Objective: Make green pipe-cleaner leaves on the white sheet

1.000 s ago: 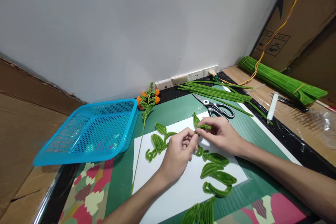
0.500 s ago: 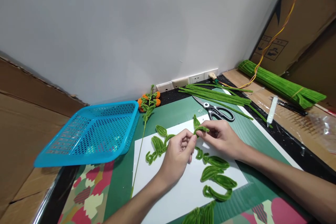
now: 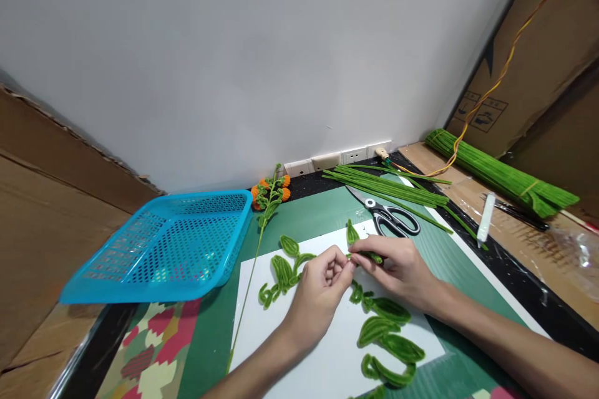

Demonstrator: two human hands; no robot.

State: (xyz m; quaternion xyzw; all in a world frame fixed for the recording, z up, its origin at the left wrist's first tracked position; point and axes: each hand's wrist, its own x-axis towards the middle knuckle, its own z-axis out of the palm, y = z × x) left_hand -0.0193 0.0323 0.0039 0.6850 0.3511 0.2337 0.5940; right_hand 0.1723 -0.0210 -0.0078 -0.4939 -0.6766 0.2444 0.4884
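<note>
My left hand [image 3: 319, 290] and my right hand [image 3: 397, 267] meet over a white sheet [image 3: 281, 336] and pinch the same small green pipe-cleaner leaf piece [image 3: 352, 235] between their fingertips. Several finished green leaf shapes [image 3: 388, 327] lie on the sheet below my right hand. More leaf loops [image 3: 283, 268] lie just left of my left hand.
A blue plastic basket [image 3: 163, 246] stands at the left. A long stem with orange flowers [image 3: 266, 196] lies beside it. Black-handled scissors [image 3: 390, 218], loose green pipe cleaners [image 3: 388, 182], a tied green bundle [image 3: 500, 171], a white tube [image 3: 485, 217] and wall sockets [image 3: 337, 157] sit behind.
Both hands have shifted slightly lower and closer together on the leaf piece; my right hand's fingers now cover more of it. The view has tilted a little.
</note>
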